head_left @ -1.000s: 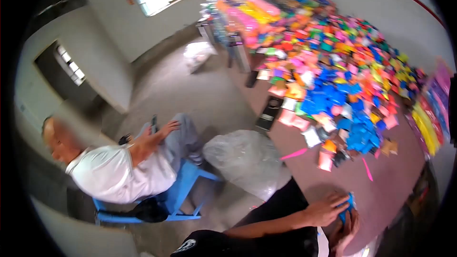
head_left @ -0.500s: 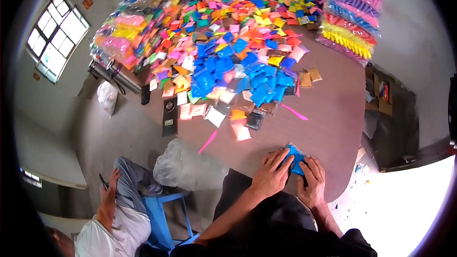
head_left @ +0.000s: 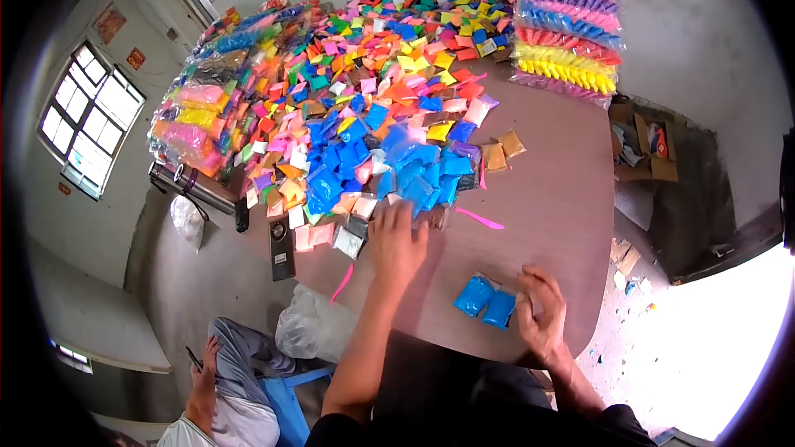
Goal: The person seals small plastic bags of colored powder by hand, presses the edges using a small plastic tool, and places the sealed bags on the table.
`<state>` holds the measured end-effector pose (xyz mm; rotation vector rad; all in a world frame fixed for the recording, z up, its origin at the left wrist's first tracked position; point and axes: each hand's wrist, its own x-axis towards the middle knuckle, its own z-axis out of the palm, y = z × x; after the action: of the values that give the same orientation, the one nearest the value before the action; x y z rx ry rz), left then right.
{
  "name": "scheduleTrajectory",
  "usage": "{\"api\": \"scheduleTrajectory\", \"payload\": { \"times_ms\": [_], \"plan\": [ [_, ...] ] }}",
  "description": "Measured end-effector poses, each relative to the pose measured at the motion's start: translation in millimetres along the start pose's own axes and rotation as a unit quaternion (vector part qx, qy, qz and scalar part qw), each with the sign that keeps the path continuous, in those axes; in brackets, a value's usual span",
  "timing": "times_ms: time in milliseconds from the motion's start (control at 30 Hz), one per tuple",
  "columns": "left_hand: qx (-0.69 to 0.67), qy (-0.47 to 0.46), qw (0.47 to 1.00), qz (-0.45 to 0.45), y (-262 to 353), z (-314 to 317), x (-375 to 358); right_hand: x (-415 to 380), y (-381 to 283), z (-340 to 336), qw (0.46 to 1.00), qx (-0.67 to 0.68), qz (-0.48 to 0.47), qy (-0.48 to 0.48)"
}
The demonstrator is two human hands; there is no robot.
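My left hand [head_left: 397, 250] reaches out over the near edge of a heap of small colored packets [head_left: 406, 66], fingers stretched forward and slightly blurred. Just beyond its fingertips lie light blue packets [head_left: 420, 178] in clear plastic. Close to me on the table, two flat blue packets [head_left: 474, 295] rest side by side. My right hand [head_left: 542, 313] hovers at their right side, fingers loosely bent and apart from the thumb, with no packet in its grasp.
Bagged rows of colored pieces [head_left: 567, 29] stand at the back right. A black box [head_left: 281, 248], pink plastic strips [head_left: 479, 218] and a steel flask [head_left: 203, 189] lie around the heap. To the left, a person [head_left: 224, 401] sits beside a clear plastic bag [head_left: 310, 324].
Both hands have let go of the blue packets near the table edge, where two now lie. My left hand has moved forward and left to the heap; the camera view has shifted.
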<state>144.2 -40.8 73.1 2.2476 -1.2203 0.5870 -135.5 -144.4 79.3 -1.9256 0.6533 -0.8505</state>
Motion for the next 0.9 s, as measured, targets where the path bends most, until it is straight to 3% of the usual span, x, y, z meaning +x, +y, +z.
{"api": "scheduleTrajectory", "payload": {
  "times_ms": [100,300,367,400,433,500,567,633,700,767,900],
  "plan": [
    [0.058,-0.050,0.997,-0.021,-9.4,15.3,15.6,32.2,8.2,9.8,0.998,0.039,-0.006,0.042],
    [0.076,0.009,0.997,-0.006,-14.9,15.4,17.3,75.8,17.0,35.2,0.991,0.107,-0.037,0.070],
    [-0.053,-0.011,0.996,-0.076,-0.1,-2.3,16.9,79.8,18.8,39.2,0.987,0.160,0.002,0.026],
    [-0.209,-0.025,0.967,-0.146,15.1,-13.2,15.9,78.6,28.2,44.0,0.984,0.176,0.013,0.014],
    [-0.209,-0.030,0.966,-0.149,25.2,-16.8,10.5,76.9,33.0,45.6,0.984,0.176,0.019,0.013],
    [-0.432,-0.069,0.857,-0.272,41.7,-19.2,-8.3,71.6,38.0,45.9,0.976,0.204,0.059,-0.049],
    [-0.448,-0.110,0.839,-0.287,56.4,-17.7,-26.4,71.6,34.5,43.0,0.975,0.198,0.067,-0.072],
    [-0.503,-0.146,0.806,-0.276,84.4,-21.1,-32.0,74.4,22.3,40.5,0.906,0.387,0.142,-0.094],
    [-0.483,-0.178,0.819,-0.254,92.2,-21.5,-40.7,73.1,23.4,36.6,0.890,0.401,0.184,-0.120],
    [-0.494,-0.216,0.798,-0.270,93.6,-19.9,-47.3,71.7,25.4,39.5,0.898,0.384,0.174,-0.125],
    [-0.550,-0.133,0.772,-0.291,101.2,-17.6,-49.7,67.3,26.0,43.1,0.899,0.401,0.123,-0.124]
  ]
}}
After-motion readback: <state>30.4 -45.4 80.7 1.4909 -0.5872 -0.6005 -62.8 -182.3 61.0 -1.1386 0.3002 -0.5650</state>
